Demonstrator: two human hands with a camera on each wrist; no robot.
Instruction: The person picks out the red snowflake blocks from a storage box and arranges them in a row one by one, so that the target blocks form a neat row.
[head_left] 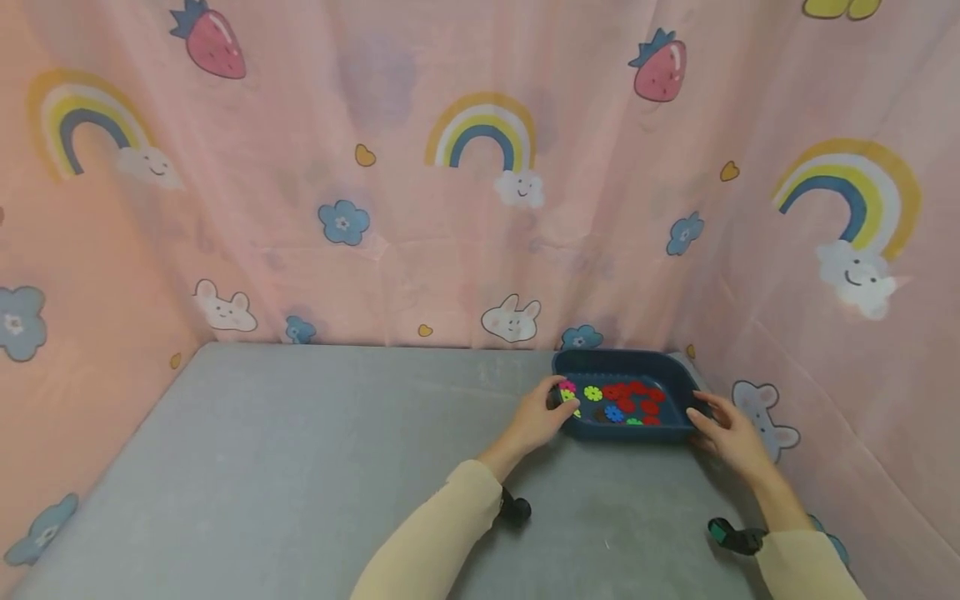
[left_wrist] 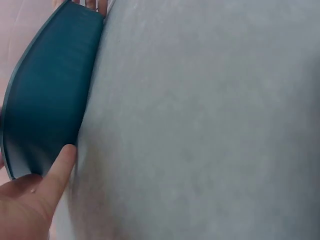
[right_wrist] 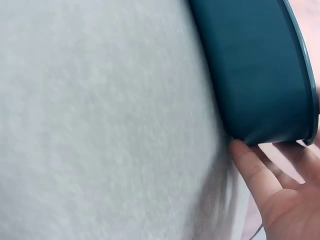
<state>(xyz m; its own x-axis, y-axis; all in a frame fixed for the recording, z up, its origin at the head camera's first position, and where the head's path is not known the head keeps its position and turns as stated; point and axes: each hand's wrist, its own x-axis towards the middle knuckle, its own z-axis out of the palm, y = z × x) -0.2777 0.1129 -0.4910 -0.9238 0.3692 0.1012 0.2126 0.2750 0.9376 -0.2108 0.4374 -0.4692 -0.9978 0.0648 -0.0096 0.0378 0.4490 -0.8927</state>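
Observation:
A dark blue plastic tray (head_left: 630, 432) sits at the far right of the table, with a rounded outer wall (left_wrist: 50, 90) filling much of the left wrist view's upper left. Inside lie small flower-shaped pieces: several red ones (head_left: 626, 404), a blue one (head_left: 614, 413), and yellow, pink and green ones. My left hand (head_left: 534, 417) grips the tray's left end, thumb over the rim. At the opposite end my right hand (head_left: 738, 437) holds it; in the right wrist view a fingertip (right_wrist: 239, 145) meets the wall's lower edge.
The grey table (head_left: 300, 467) stretches left and toward me. A pink patterned curtain (head_left: 420, 275) hangs right behind the tray, and another curtain side (head_left: 825, 383) stands close to my right hand. Black wrist devices (head_left: 516, 508) are worn on both arms.

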